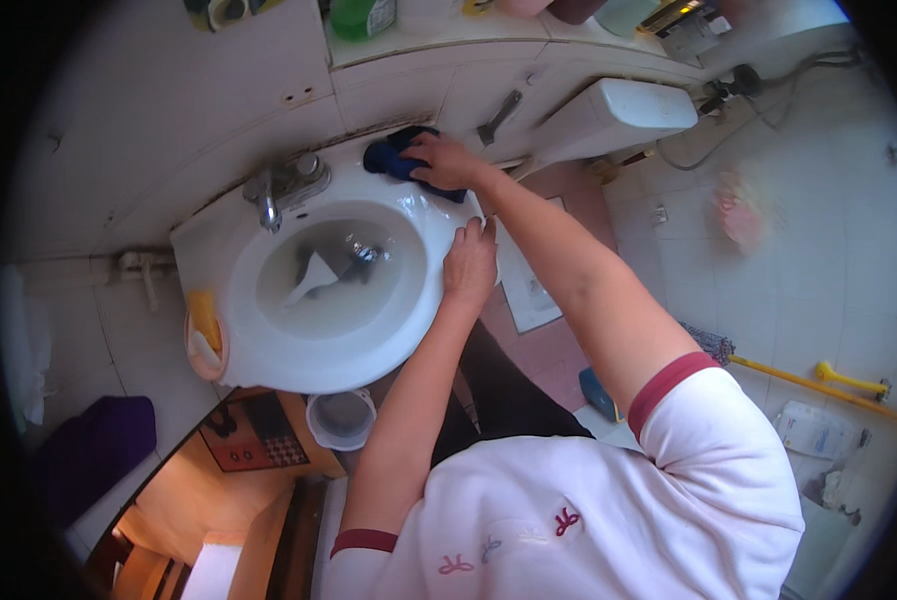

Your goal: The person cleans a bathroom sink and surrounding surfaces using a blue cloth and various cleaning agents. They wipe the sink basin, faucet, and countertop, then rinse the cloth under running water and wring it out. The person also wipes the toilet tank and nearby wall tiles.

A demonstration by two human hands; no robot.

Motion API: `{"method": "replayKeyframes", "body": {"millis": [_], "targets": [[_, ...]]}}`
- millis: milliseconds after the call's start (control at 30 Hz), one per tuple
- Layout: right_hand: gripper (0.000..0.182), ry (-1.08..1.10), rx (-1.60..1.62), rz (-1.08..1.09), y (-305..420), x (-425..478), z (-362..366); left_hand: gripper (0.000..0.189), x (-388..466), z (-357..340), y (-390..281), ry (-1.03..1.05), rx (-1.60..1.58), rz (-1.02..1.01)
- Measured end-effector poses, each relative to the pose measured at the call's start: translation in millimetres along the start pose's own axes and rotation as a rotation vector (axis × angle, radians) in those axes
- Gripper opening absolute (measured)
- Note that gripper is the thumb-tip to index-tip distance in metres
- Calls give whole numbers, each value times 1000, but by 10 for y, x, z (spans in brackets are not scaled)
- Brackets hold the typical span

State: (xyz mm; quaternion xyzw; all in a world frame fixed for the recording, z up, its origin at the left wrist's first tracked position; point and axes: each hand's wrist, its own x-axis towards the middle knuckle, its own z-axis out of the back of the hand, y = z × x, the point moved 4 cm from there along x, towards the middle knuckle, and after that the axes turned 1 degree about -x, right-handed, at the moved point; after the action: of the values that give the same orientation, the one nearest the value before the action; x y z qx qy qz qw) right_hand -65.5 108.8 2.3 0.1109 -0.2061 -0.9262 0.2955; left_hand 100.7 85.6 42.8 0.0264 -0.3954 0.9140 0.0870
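My right hand (pixel 448 161) presses on a bunched dark blue cloth (pixel 396 161) at the back right corner of a white washbasin (pixel 321 379). Its fingers are bent into the cloth. My left hand (pixel 471 262) rests against the basin's right edge, fingers bent; its thumb and any grip under the edge are hidden. Cloudy water (pixel 328 315) stands in the bowl. A white, wedge-shaped piece (pixel 315 279) shows in it, beside dark, blurred shapes that may be submerged cloth. A chrome tap (pixel 270 210) stands behind the bowl.
At the basin's left edge hangs a pink holder (pixel 191 352) with a yellow tube (pixel 203 315). A white bucket (pixel 341 420) stands below in front. To the right are a toilet cistern (pixel 636 109) and a yellow-handled mop (pixel 816 386). Bottles, one green (pixel 358 19), line the shelf above.
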Motion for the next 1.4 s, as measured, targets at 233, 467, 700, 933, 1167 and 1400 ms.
{"method": "replayKeyframes", "body": {"millis": [233, 467, 700, 933, 1167, 1400], "targets": [[39, -47, 32, -33, 73, -3, -38, 10, 71, -160, 276, 27, 128, -82], [33, -219, 94, 27, 291, -519, 76, 10, -68, 408, 532, -125, 4, 295], [32, -310, 147, 13, 364, -870, 211, 11, 1051, 1427, 94, -690, -181, 279], [32, -298, 167, 53, 420, -876, 266, 14, 1918, 1626, 82, -929, -576, 357], [30, -270, 86, 14, 620, -1303, 65, 14, 982, 1569, 322, -928, -558, 485], [32, 62, 344, 329, 1042, -1677, -45, 21, -869, 1428, 1458, -614, 16, 838]]}}
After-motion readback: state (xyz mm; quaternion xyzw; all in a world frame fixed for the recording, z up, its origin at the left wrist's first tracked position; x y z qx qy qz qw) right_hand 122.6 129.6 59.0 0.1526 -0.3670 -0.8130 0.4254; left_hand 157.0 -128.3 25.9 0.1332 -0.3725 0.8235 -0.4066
